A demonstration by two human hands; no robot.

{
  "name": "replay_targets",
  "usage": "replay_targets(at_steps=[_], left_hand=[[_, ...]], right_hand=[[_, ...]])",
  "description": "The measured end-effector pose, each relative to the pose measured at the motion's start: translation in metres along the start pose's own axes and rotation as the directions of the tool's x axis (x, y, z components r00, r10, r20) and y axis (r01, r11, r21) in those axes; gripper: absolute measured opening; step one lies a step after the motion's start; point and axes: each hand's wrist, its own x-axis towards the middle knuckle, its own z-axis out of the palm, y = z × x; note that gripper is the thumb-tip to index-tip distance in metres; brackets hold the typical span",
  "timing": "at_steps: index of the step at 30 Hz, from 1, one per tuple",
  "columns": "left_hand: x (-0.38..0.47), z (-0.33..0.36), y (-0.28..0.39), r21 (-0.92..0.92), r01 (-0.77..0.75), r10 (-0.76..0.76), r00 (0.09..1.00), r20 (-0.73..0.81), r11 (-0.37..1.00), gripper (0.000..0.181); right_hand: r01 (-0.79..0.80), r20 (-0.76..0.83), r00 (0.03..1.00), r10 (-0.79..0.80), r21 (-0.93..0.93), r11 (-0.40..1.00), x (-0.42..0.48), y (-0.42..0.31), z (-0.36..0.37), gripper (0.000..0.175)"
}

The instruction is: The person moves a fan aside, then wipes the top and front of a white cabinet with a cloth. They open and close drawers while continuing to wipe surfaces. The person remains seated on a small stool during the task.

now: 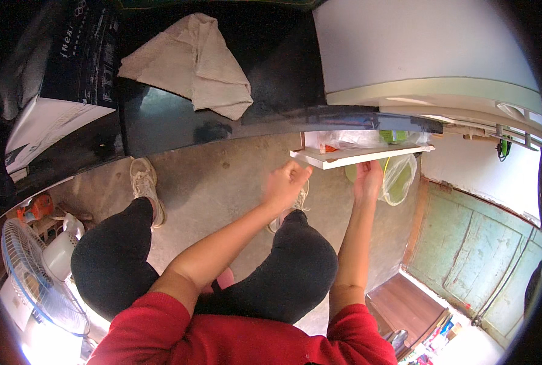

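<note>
A white drawer (339,157) stands pulled out under the black tabletop, with clear plastic bags (357,138) and a green item (393,136) inside. My right hand (368,180) is at the underside of the drawer's front, its fingers bent against or close to the panel; the fingertips are partly hidden. Just left of the drawer's corner is my left hand (285,185), slightly blurred, with fingers curled; whether it holds something small cannot be told. On the black table (280,68) lies a crumpled beige cloth (195,68).
A black box (77,54) is on the table at left, and a white cabinet or appliance (426,45) at right. Below the drawer stands a green bin with a clear liner (398,180). A fan (38,273) is at lower left, a green wooden door (476,251) at right.
</note>
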Motion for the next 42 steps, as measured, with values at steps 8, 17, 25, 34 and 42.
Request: replay_targets(at_steps=[8, 17, 25, 34, 42], left_hand=[[0.032, 0.029, 0.006, -0.891, -0.125, 0.375, 0.925, 0.054, 0.436, 0.062], [0.030, 0.025, 0.029, -0.867, -0.163, 0.428, 0.902, 0.062, 0.470, 0.078], [0.051, 0.011, 0.015, -0.855, 0.010, 0.149, 0.984, 0.102, 0.519, 0.053], [0.075, 0.003, -0.005, -0.983, 0.117, 0.153, 0.979, 0.138, 0.139, 0.019], [0.064, -0.005, -0.001, -0.963, 0.165, 0.195, 0.959, 0.208, 0.214, 0.022]], right_hand=[[-0.040, 0.163, 0.987, 0.007, 0.199, 0.979, 0.012, 0.000, 0.027, 0.028], [-0.048, 0.123, 0.992, 0.019, 0.239, 0.970, 0.018, 0.003, 0.051, 0.029], [-0.068, 0.325, 0.946, 0.006, 0.179, 0.982, 0.031, 0.002, 0.026, 0.033], [-0.097, 0.096, 0.993, 0.070, 0.305, 0.947, 0.057, 0.017, 0.023, 0.018], [-0.087, 0.109, 0.992, 0.058, 0.278, 0.957, 0.051, 0.014, 0.030, 0.012]])
